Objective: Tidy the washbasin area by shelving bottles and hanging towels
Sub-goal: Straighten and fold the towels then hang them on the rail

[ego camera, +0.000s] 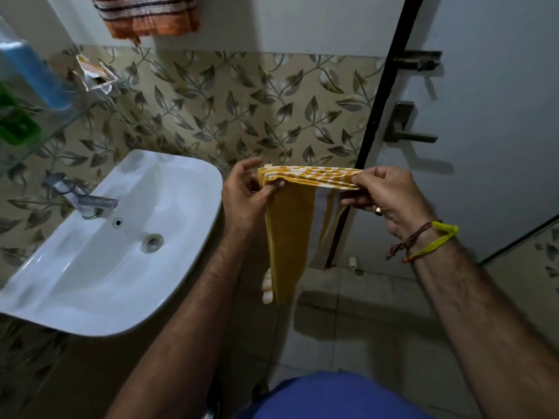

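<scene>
Hands (245, 192) stretch folded yellow checked towel (287, 225).

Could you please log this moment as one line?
step: folding | left hand: pinches yellow towel | right hand: pinches other end | orange striped towel: hung

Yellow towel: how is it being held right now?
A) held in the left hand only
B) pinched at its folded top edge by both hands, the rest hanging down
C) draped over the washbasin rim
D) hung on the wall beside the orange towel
B: the left hand and right hand each pinch an end of the yellow towel along its top edge, and it hangs free, right of the washbasin.
</scene>
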